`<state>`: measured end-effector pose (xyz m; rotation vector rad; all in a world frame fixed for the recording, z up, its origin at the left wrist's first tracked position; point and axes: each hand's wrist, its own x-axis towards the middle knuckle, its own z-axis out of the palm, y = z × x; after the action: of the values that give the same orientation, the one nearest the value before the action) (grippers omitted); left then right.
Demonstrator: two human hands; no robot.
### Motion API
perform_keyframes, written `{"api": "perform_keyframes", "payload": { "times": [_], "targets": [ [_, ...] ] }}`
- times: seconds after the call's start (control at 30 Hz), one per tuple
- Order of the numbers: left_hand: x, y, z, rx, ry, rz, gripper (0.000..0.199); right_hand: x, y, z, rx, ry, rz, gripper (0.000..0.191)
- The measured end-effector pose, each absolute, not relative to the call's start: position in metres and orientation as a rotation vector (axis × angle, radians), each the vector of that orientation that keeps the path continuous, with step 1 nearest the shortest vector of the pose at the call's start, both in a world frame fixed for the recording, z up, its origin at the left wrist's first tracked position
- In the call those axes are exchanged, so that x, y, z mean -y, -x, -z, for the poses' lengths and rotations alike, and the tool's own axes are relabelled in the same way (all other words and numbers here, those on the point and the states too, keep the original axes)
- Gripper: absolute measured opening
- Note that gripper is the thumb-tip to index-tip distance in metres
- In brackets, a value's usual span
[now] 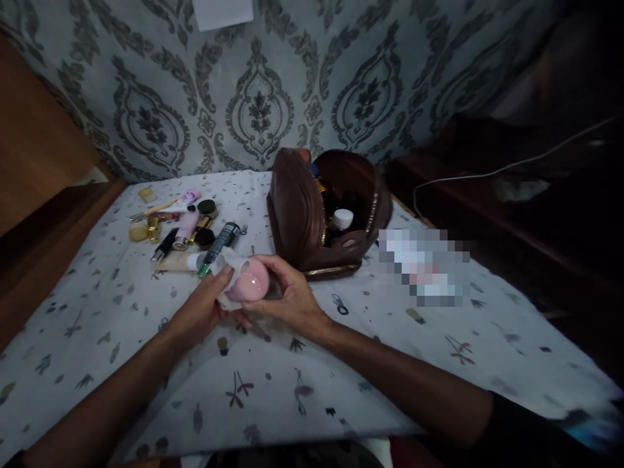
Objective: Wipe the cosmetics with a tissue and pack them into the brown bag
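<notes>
Over the near side of the table, my right hand (287, 296) grips a small pink jar (256, 279) by its side, its glossy round end turned toward me. My left hand (207, 305) is closed on a crumpled white tissue (228, 302), which presses against the jar's left side. Just beyond my hands lies a dark green tube (224, 240) with a bright green end. Behind the right hand stands an unzipped brown leather bag (297, 208), and a white-capped bottle (343, 220) shows inside it.
Several cosmetics lie at the left, among them a beige tube (175, 261), a pink bottle (186, 231) and a yellow sponge (139, 232). A blurred-out item (424, 266) lies right of the bag. A pale cable (468, 175) runs at the right. Patterned wallpaper (258, 97) rises behind.
</notes>
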<state>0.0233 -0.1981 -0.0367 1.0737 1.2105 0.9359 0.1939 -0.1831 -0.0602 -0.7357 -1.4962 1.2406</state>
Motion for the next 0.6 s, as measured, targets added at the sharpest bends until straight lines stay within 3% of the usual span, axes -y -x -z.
{"api": "perform_keyframes", "payload": {
  "times": [0.1,0.3,0.47,0.6],
  "targets": [
    [0.201,-0.023,0.038,-1.165,-0.946,-0.968,0.044,0.183,-0.194,0.062,1.619,0.804,-1.076,0.062],
    [0.207,-0.031,0.03,-1.349,-0.854,-0.995,0.037,0.187,-0.194,0.066,1.777,1.001,-0.883,0.091],
    [0.204,-0.024,0.03,-1.566,-1.118,-0.91,0.021,0.189,-0.194,0.066,1.869,1.064,-0.862,0.077],
    [0.197,-0.004,0.039,-1.706,-1.361,-0.832,0.027,0.189,-0.194,0.07,1.986,0.973,-0.822,0.068]
  ]
}}
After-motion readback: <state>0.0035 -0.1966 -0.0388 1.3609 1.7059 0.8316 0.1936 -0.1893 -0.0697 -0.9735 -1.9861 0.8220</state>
